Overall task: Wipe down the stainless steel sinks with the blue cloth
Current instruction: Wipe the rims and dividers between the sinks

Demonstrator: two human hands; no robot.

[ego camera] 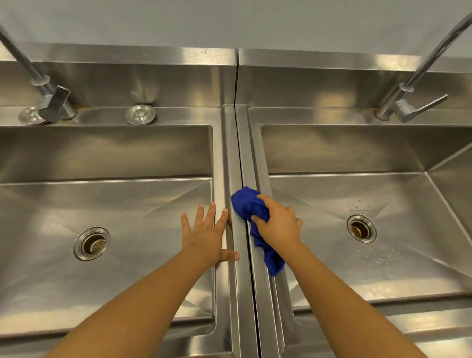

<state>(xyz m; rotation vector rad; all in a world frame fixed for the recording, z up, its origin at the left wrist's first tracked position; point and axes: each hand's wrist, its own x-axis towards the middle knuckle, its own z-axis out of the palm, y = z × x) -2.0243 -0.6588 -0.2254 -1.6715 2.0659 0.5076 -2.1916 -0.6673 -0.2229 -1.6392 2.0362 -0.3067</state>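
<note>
Grip: our right hand (280, 225) pinches the bunched blue cloth (250, 205) between thumb and curled fingers; our left hand (207, 233) lies flat with its fingers spread, holding nothing.
Cloth: pressed on the left rim of the right sink (349, 148), just beside the seam (240, 157) between the two units. A tail of it trails back under the wrist toward us.
Left hand: palm over the right edge of the left sink (95, 154), thumb and forefinger resting on its rim.
Count: we see two sinks, two faucets, two drains, one cloth and one round cap.
Around: left faucet (47, 97) and round cap (140, 114) on the left back ledge; right faucet (403, 103) on the right back ledge, its lever pointing right.
In the way: our forearms cross the near rims and cover part of each basin.
Left basin: a perforated strainer sits in the left drain (92, 243).
Right basin: the right drain (361, 228) looks brownish inside, with water drops (376, 257) scattered near it.
</note>
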